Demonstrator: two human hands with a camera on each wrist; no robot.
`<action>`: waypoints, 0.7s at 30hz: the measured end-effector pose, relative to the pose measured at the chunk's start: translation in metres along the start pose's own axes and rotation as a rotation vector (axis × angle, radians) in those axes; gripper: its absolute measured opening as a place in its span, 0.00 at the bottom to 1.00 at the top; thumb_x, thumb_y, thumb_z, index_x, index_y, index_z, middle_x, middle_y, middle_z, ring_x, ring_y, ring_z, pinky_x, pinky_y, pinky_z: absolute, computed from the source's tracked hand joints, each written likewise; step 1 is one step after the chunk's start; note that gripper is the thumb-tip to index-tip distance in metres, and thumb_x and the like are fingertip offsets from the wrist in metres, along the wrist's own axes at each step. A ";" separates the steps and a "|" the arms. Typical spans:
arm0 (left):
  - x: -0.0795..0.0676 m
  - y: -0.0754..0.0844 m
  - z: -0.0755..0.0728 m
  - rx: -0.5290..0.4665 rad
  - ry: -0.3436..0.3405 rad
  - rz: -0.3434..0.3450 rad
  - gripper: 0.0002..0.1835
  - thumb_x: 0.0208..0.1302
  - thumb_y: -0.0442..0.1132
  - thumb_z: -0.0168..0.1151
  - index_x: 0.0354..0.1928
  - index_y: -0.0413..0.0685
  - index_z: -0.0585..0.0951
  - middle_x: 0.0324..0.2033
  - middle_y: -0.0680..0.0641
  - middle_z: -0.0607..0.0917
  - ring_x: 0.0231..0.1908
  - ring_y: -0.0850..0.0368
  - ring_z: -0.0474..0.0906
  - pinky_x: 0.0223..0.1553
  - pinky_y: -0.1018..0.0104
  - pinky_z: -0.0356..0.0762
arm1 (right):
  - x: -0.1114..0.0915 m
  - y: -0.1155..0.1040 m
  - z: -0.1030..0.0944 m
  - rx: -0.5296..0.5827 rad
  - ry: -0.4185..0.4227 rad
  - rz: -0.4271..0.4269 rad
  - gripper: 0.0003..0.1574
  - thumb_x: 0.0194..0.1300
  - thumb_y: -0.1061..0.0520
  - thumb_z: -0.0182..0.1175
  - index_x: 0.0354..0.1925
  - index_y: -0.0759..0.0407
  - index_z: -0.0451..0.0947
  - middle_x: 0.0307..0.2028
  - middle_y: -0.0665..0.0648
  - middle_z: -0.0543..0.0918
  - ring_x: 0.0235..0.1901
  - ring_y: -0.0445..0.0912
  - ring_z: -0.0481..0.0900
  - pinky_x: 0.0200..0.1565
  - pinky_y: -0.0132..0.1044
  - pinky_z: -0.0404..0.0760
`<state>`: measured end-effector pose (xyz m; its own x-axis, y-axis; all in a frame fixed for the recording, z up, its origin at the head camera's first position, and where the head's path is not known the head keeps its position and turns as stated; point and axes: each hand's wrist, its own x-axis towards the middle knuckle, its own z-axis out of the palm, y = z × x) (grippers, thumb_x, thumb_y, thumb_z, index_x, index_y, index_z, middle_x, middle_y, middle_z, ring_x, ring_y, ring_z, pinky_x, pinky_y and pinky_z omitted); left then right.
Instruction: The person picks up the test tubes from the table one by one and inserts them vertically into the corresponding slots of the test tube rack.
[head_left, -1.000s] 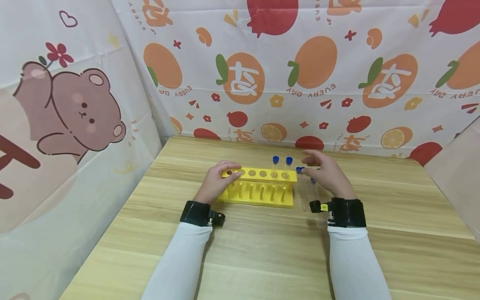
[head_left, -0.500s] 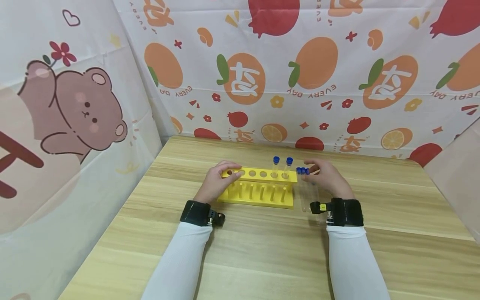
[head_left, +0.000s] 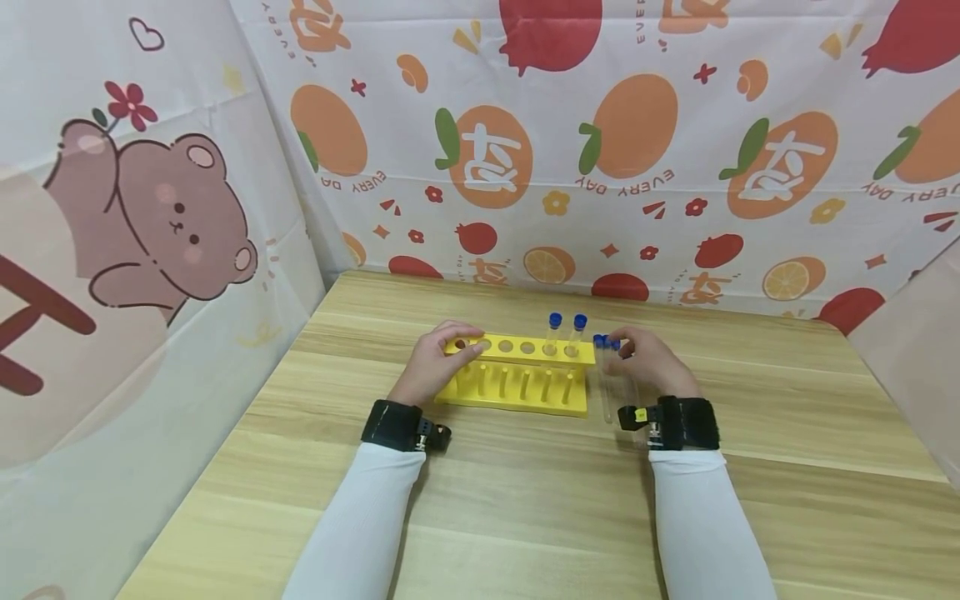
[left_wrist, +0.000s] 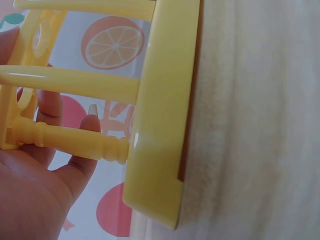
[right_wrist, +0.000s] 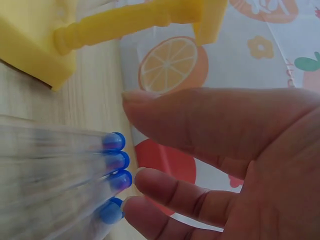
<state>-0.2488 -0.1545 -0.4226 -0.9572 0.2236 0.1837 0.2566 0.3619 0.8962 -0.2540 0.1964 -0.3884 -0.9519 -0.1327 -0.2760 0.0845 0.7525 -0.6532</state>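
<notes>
My left hand [head_left: 433,360] grips the left end of a yellow test tube rack [head_left: 513,407], its thumb and fingers around the top plate. In the left wrist view, the rack's end post [left_wrist: 75,141] crosses in front of those fingers. Two blue-capped test tubes [head_left: 574,335] stand in the rack's right-hand holes. Several more clear test tubes [right_wrist: 55,175] lie side by side on the table, right of the rack. Over their blue caps [right_wrist: 118,160] is my right hand [head_left: 651,360], thumb and fingers spread apart, fingertips right at the caps, nothing between them.
The wooden table [head_left: 525,500] runs back to a fruit-print cloth [head_left: 555,150]. A bear-print cloth [head_left: 172,225] hangs along the left side. Each wrist carries a black strap with a small camera.
My right hand has come down and slightly left onto the loose tubes' caps. One cap that lay lower is now lined up with the others. My left hand has stayed on the rack.
</notes>
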 end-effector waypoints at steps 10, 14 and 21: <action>0.000 -0.001 -0.001 0.005 0.015 0.023 0.15 0.65 0.51 0.66 0.52 0.58 0.84 0.51 0.55 0.81 0.50 0.56 0.74 0.49 0.61 0.77 | 0.006 0.003 0.006 -0.010 -0.036 -0.022 0.32 0.63 0.53 0.67 0.63 0.57 0.70 0.51 0.65 0.77 0.47 0.58 0.73 0.47 0.47 0.75; -0.001 0.000 -0.001 0.012 0.019 0.026 0.15 0.65 0.51 0.66 0.51 0.59 0.84 0.50 0.56 0.81 0.50 0.56 0.74 0.47 0.63 0.77 | 0.008 0.005 0.008 0.007 -0.043 -0.005 0.30 0.63 0.53 0.67 0.61 0.57 0.71 0.50 0.65 0.77 0.46 0.57 0.73 0.47 0.45 0.74; -0.001 0.001 -0.001 0.014 0.015 0.030 0.15 0.65 0.51 0.65 0.52 0.58 0.84 0.51 0.55 0.81 0.50 0.56 0.74 0.47 0.64 0.77 | 0.009 0.006 0.009 0.043 -0.050 0.022 0.27 0.63 0.54 0.66 0.58 0.57 0.72 0.50 0.64 0.76 0.46 0.56 0.72 0.45 0.43 0.72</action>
<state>-0.2474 -0.1549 -0.4219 -0.9510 0.2210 0.2162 0.2866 0.3678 0.8846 -0.2591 0.1940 -0.4014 -0.9339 -0.1489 -0.3251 0.1194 0.7271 -0.6760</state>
